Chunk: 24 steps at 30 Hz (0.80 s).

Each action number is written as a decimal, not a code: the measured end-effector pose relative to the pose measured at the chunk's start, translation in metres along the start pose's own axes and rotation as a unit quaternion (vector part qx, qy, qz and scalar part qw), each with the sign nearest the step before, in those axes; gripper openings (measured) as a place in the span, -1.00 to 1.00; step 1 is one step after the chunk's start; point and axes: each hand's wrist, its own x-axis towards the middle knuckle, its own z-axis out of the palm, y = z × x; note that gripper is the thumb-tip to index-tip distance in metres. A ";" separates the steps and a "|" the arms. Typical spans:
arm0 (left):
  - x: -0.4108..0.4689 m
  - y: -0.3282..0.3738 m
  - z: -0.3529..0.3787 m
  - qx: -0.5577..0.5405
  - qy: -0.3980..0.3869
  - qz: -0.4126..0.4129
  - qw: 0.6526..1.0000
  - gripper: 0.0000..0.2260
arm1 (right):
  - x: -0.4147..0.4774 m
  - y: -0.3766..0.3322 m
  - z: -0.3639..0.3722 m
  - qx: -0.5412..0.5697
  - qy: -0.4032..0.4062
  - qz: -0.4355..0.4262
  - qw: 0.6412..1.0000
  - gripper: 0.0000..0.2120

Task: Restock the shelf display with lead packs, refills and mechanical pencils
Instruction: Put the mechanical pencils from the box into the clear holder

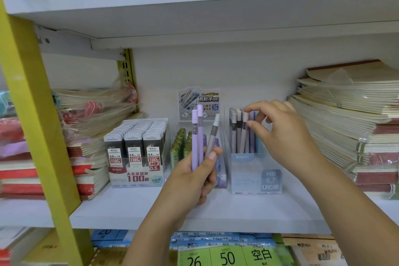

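We hold three mechanical pencils (198,136) upright in our left hand (192,181), two lilac and one grey, with the fingers curled round their lower barrels and the thumb pressed across the front. They stand in front of the middle display box (220,179), which holds green lead tubes (181,142) and purple ones under a printed header card (199,101). Our right hand (280,134) reaches to the clear pencil box (254,170) just to the right, marked HB 0.7, and pinches the pale cap of one upright pencil (245,117) between thumb and forefinger; grey, beige, lilac and blue pencils stand packed beside it. To the left of the middle box sits a tray of black 0.5 HB lead packs (136,149) in three rows. All three displays rest on the white shelf (129,207). Wrapped notebook stacks lie at the left (92,114) and right (345,114) ends, and a yellow upright (32,114) crosses the left side.
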 end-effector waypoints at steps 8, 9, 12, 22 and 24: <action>-0.002 0.003 0.006 0.014 -0.014 0.003 1.000 -0.81 | -0.001 -0.009 -0.003 -0.025 -0.008 -0.007 1.000 -0.71; -0.003 0.003 0.007 0.012 -0.020 0.005 1.000 -0.81 | -0.001 -0.013 -0.006 -0.001 0.008 -0.011 1.000 -0.73; -0.003 0.005 0.011 0.009 -0.040 0.011 0.999 -0.82 | -0.003 -0.029 -0.011 0.193 -0.043 0.045 0.979 -0.80; -0.001 0.005 0.012 -0.027 -0.015 0.029 0.999 -0.78 | -0.004 -0.037 -0.016 0.404 0.112 0.085 0.904 -0.79; 0.000 0.004 0.009 -0.017 0.009 0.030 0.999 -0.75 | -0.002 -0.031 -0.028 0.382 0.168 0.064 0.906 -0.79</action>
